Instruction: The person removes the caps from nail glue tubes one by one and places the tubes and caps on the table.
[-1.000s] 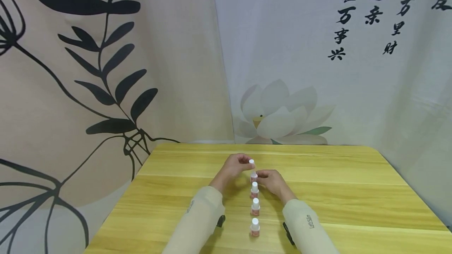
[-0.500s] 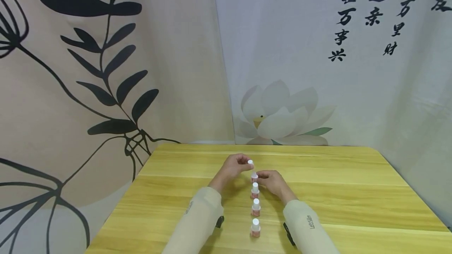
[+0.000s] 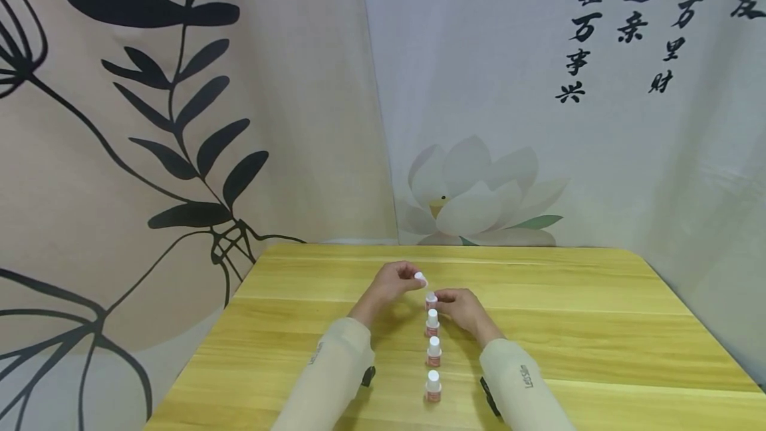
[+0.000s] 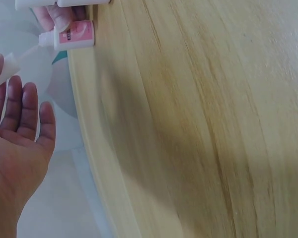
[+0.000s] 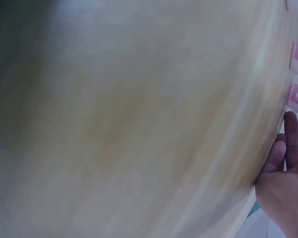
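My left hand (image 3: 391, 283) pinches a small white cap (image 3: 421, 279) between thumb and fingertips, tilted. In the left wrist view a thin pale stem juts from this cap (image 4: 9, 69) toward the neck of an uncapped bottle (image 4: 75, 35). That bottle is small and white with a pink label, and it stands upright at the far end of a row. My right hand (image 3: 463, 308) holds it from the right side, fingers around its body. Nearer to me stand three capped bottles of the same kind: one (image 3: 432, 324), another (image 3: 433, 352) and the nearest (image 3: 433, 388).
The row runs straight away from me along the middle of a light wooden table (image 3: 574, 351). Behind the far table edge hangs a printed curtain (image 3: 311, 118) with leaves, a lotus and writing. Dark wrist straps show at both sleeves.
My left hand has drawn the cap a little to the left, away from the far bottle, and the cap has tilted over. The right hand and the bottles stay in place.
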Demonstrator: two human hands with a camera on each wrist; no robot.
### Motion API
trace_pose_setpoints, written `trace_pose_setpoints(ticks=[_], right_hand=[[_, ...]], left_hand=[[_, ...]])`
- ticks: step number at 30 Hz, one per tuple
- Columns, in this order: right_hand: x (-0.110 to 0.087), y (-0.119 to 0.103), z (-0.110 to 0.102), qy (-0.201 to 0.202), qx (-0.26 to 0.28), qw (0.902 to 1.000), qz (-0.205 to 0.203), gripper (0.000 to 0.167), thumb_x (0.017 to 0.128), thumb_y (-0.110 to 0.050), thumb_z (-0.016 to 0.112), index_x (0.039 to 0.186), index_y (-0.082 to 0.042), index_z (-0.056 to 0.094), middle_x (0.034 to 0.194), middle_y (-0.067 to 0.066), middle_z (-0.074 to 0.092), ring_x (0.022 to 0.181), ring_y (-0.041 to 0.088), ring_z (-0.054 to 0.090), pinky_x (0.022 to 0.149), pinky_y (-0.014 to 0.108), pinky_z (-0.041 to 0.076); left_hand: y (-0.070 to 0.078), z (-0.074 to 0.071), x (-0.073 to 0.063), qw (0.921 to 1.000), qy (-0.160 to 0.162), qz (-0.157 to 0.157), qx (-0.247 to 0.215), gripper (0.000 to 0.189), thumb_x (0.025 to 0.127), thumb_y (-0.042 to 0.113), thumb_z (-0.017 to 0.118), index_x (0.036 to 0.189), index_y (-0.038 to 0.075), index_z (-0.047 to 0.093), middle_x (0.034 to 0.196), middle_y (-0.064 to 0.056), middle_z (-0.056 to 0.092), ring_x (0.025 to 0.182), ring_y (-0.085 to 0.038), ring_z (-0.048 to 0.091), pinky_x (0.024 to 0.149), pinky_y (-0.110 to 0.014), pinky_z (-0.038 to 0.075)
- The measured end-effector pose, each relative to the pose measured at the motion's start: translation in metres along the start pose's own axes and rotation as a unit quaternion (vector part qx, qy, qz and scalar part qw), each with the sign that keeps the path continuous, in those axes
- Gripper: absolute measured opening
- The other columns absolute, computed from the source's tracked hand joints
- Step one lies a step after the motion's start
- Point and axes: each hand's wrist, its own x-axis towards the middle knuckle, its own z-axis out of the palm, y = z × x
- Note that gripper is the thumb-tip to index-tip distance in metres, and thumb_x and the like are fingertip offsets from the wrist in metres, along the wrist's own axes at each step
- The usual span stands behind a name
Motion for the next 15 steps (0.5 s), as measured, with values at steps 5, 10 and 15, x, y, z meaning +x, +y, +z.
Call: trace_pose_setpoints(ticks=[5,10,15], right_hand=[[0.0005,0.0003,-0.0007,-0.003,-0.003,1.0,0.004,0.016,0.095,-0.021,0.069,0.108,-0.015,0.076,0.112,0.0,0.072,0.119,0.03,0.057,0.102,0.054,0.041],[0.0016,0.0007,-0.0002,-0.001,-0.013,0.9999,0.002,0.016,0.095,-0.022,0.069,0.108,-0.016,0.076,0.114,0.0,0.071,0.12,0.03,0.057,0.102,0.055,0.041],[0.0021,0.0011,0.0006,0.001,-0.016,0.9999,0.0,0.017,0.094,-0.022,0.07,0.109,-0.015,0.076,0.116,0.002,0.07,0.12,0.031,0.057,0.102,0.055,0.04]], left_hand=[[-0.0006,-0.0026,-0.0014,0.9999,-0.002,0.01,0.003,0.017,0.09,0.02,0.075,0.099,0.008,0.068,0.091,-0.001,0.065,0.087,-0.017,0.058,0.08,-0.034,0.05],[-0.001,-0.0047,-0.003,1.0,-0.002,0.004,0.004,0.015,0.09,0.018,0.074,0.099,0.008,0.068,0.091,0.0,0.065,0.087,-0.016,0.058,0.079,-0.033,0.05],[-0.001,-0.0059,-0.0033,1.0,-0.001,-0.004,0.005,0.014,0.091,0.017,0.074,0.099,0.008,0.067,0.092,0.0,0.065,0.087,-0.016,0.058,0.08,-0.033,0.05]])
